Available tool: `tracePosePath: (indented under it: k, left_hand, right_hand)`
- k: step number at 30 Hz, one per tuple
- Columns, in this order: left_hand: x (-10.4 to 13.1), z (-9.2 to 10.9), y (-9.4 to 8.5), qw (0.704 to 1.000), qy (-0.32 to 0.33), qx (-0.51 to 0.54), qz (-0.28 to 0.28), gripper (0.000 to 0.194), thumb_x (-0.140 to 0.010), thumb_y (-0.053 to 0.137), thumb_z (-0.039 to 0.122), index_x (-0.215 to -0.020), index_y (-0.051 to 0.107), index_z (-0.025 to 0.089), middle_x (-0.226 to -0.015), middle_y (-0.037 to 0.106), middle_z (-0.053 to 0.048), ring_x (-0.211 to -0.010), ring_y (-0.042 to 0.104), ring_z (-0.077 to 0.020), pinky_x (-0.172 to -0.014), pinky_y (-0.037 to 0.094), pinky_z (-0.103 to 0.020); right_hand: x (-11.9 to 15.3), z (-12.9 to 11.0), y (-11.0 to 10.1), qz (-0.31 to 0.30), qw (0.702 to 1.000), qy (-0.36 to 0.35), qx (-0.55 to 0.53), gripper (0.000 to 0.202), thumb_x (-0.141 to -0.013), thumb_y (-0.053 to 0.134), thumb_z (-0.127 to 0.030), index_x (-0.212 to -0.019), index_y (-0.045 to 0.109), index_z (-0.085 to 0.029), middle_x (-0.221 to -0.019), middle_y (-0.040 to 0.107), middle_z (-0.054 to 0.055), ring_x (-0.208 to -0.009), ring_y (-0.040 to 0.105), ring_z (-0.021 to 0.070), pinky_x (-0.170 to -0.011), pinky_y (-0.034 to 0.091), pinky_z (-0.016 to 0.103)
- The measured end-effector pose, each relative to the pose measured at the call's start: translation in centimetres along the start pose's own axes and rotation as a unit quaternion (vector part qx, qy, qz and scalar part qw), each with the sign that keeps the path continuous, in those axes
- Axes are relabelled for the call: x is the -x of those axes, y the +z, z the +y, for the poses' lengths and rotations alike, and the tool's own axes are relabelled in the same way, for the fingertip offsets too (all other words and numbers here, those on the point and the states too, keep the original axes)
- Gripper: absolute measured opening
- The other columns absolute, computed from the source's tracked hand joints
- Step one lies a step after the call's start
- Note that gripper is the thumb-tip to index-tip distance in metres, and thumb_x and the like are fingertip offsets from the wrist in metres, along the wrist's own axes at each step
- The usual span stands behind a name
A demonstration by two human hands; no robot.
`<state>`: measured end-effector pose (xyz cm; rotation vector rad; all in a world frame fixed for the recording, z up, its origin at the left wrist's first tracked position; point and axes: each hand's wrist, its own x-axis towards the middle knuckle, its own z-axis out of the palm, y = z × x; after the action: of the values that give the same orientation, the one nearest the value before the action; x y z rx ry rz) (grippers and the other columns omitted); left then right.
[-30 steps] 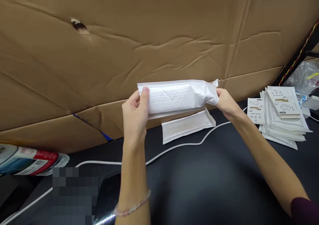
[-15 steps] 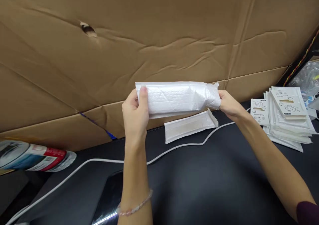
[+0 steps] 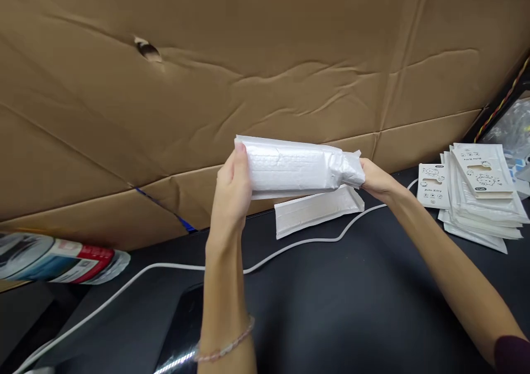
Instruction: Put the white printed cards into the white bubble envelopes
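Observation:
A long white padded mailer (image 3: pixel 290 167) is held up above the black desk, crumpled towards its right end. My left hand (image 3: pixel 234 183) grips its left end, thumb on the near face and fingers behind. At the other end my right hand (image 3: pixel 375 176) is closed on the crumpled part; most of its fingers are hidden by the mailer. Behind and below lies a second white strip-like mailer (image 3: pixel 317 211), flat on the desk.
To the right is a stack of white mailers (image 3: pixel 484 214) topped with printed cards (image 3: pixel 482 172). A white cable (image 3: pixel 306 240) crosses the desk (image 3: pixel 331 308). A phone-like black slab (image 3: pixel 180 330) lies left of centre, a plastic bottle (image 3: pixel 83 261) farther left. Cardboard (image 3: pixel 265 59) stands behind.
The mailer has tilted, its right end dropping slightly and crumpling more. My left hand has shifted a little to the right, and my right hand a little lower.

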<state>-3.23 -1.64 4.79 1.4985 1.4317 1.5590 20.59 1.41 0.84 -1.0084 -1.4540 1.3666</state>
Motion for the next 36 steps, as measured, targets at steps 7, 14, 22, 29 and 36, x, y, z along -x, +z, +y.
tracePosePath:
  k: [7, 14, 22, 29, 36]
  left_hand:
    - [-0.6, -0.6, -0.5, 0.997, 0.011, 0.018, 0.080, 0.037, -0.090, 0.054, 0.047, -0.068, 0.059, 0.018, -0.068, 0.059, 0.000, -0.072, 0.052, -0.0160, -0.069, 0.043, -0.027]
    - [-1.1, -1.1, -5.3, 0.966, 0.025, -0.082, 0.243, 0.040, -0.088, 0.048, 0.031, -0.052, 0.032, 0.020, -0.055, 0.027, 0.005, -0.055, 0.025, -0.0094, -0.053, 0.024, -0.024]
    - [-0.7, -1.6, -5.7, 0.955, -0.155, -0.245, -0.065, 0.040, -0.078, 0.048, 0.028, -0.116, 0.059, 0.022, -0.075, 0.055, 0.002, -0.060, 0.046, -0.0135, -0.052, 0.034, -0.021]
    - [-0.5, -2.7, -1.6, 0.845, -0.132, -0.374, -0.359, 0.033, -0.074, 0.046, 0.031, -0.101, 0.061, 0.021, -0.089, 0.068, -0.002, -0.075, 0.062, -0.0193, -0.070, 0.047, -0.028]
    - [-1.0, -5.1, -1.8, 0.775, -0.100, -0.322, -0.535, 0.047, -0.072, 0.054, 0.043, -0.112, 0.065, 0.020, -0.081, 0.071, -0.002, -0.079, 0.063, -0.0207, -0.073, 0.047, -0.028]
  right_hand:
    - [0.6, -0.9, -0.2, 0.015, 0.999, -0.033, 0.003, 0.030, -0.061, 0.080, -0.034, -0.084, 0.074, -0.015, -0.090, 0.074, 0.005, -0.096, 0.066, 0.0243, -0.087, 0.050, 0.035]
    - [1.1, -2.8, -4.5, 0.147, 0.987, -0.022, -0.068, 0.023, -0.082, 0.066, -0.039, -0.092, 0.069, -0.019, -0.101, 0.071, 0.006, -0.091, 0.066, 0.0172, -0.074, 0.056, 0.028]
    - [1.8, -3.3, -6.2, 0.249, 0.967, -0.035, 0.039, 0.029, -0.086, 0.057, -0.027, -0.113, 0.067, -0.025, -0.100, 0.069, 0.003, -0.090, 0.064, 0.0162, -0.058, 0.054, 0.021]
    - [2.0, -3.3, -3.6, 0.037, 0.988, 0.093, 0.114, 0.028, -0.082, 0.066, -0.043, -0.097, 0.062, -0.019, -0.084, 0.066, 0.002, -0.072, 0.060, 0.0112, -0.058, 0.044, 0.020]
    - [1.2, -1.4, -1.7, -0.138, 0.958, 0.141, 0.206, 0.029, -0.084, 0.065, -0.042, -0.096, 0.053, -0.019, -0.058, 0.048, -0.007, -0.054, 0.044, 0.0064, -0.051, 0.036, 0.018]
